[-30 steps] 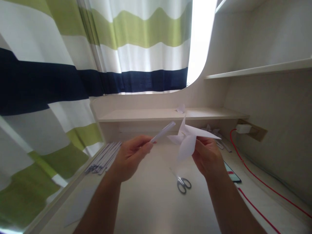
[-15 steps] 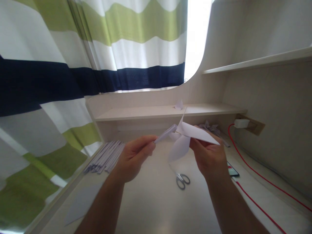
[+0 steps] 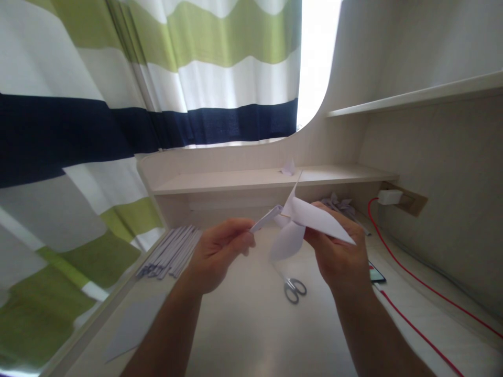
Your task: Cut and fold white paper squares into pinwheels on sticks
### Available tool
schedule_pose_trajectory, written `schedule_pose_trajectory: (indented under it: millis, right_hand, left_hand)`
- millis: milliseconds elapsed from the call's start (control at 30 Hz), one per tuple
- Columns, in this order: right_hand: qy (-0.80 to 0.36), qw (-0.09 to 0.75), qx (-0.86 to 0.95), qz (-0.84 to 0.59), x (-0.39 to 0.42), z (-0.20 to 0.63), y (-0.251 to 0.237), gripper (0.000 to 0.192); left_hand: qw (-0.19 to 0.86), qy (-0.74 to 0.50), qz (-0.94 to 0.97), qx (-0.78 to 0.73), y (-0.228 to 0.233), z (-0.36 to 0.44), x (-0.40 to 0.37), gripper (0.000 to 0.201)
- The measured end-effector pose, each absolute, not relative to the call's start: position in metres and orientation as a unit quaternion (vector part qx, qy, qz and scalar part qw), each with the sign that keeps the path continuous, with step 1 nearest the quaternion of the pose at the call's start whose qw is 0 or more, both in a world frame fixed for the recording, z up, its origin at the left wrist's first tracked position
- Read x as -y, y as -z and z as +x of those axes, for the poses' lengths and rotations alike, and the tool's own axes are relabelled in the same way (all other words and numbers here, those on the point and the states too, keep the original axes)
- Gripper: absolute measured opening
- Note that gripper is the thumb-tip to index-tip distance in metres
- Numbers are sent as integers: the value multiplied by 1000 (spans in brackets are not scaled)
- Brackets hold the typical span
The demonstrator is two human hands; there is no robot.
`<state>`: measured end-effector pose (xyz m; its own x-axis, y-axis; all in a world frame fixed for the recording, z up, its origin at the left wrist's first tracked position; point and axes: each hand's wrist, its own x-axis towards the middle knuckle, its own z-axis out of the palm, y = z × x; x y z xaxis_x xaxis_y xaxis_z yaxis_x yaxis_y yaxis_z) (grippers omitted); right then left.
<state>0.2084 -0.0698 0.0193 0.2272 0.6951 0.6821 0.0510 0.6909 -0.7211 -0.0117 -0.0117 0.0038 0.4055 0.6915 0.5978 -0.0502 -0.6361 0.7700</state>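
My left hand [image 3: 222,251] pinches a rolled white paper stick [image 3: 267,218] between thumb and fingers. Its free end points right, towards the centre of a folded white paper pinwheel [image 3: 316,213], whose pointed blades spread up, down and to the right. My right hand [image 3: 338,248] is closed on the pinwheel from behind; the blades partly hide its fingers. A thin, light-coloured pin or stick [image 3: 285,215] shows in the narrow gap between paper stick and pinwheel; whether it joins them I cannot tell. Below, scissors [image 3: 294,289] with grey handles lie on the desk.
Several rolled paper sticks [image 3: 168,252] lie at left, above a white paper sheet [image 3: 133,324]. More folded paper pieces [image 3: 340,203] rest behind my right hand. Another paper piece [image 3: 288,167] is on the shelf [image 3: 220,180]. A phone [image 3: 376,273] and red cable [image 3: 412,285] lie right.
The paper stick's end has drawn slightly left, away from the pinwheel's centre, so the thin pin now shows between them. Both hands keep their hold; the pinwheel has tilted a little.
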Motion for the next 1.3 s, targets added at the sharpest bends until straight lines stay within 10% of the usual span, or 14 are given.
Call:
schedule_pose_trajectory:
  millis: [1300]
  right_hand:
    - [-67,677,674,-289,89,203,-19,13]
  left_hand:
    - [115,-577,792,-162,1,-8,4,25]
